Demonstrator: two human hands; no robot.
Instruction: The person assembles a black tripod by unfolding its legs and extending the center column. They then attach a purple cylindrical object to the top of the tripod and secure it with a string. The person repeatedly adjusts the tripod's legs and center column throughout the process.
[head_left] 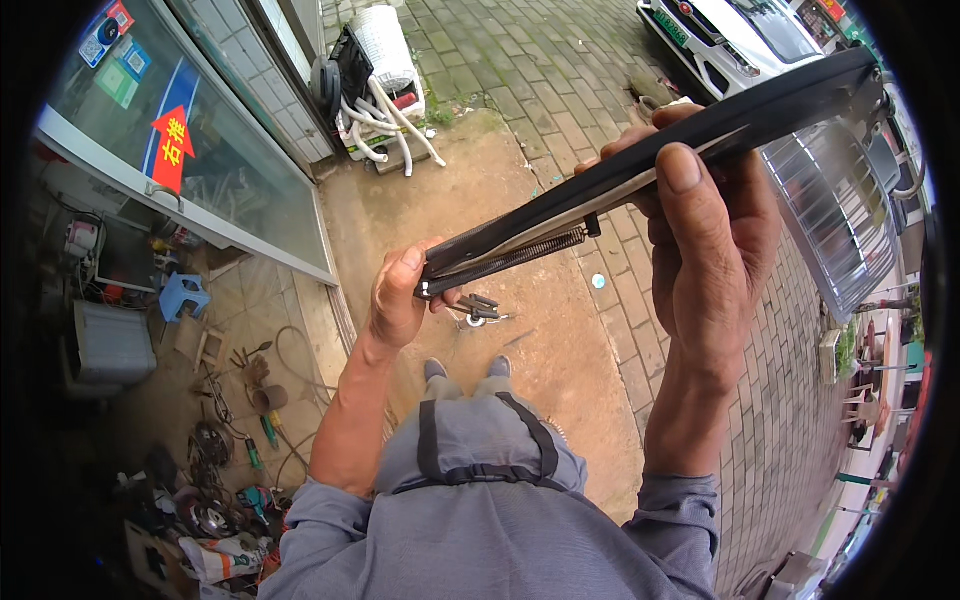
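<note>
A long, narrow black panel (560, 200) slants up to the right in front of me, its far-right end higher than its left. Along its underside run a pale metal strip and a thin coil spring (535, 250). My left hand (400, 295) is closed round the lower left end. Farther up, my right hand (710, 240) grips the panel, thumb over the near face and fingers partly hidden behind. Close to the panel's right end is a clear ribbed piece (835, 215); whether it is joined on, I cannot tell.
A small part with dark bars and a white round piece (476, 319) lies on the ground beyond my feet. A glass sliding door (230, 160) stands left, with tools and a blue stool (183, 297) inside. White pipes (385, 125) and a white car (730, 45) are farther off.
</note>
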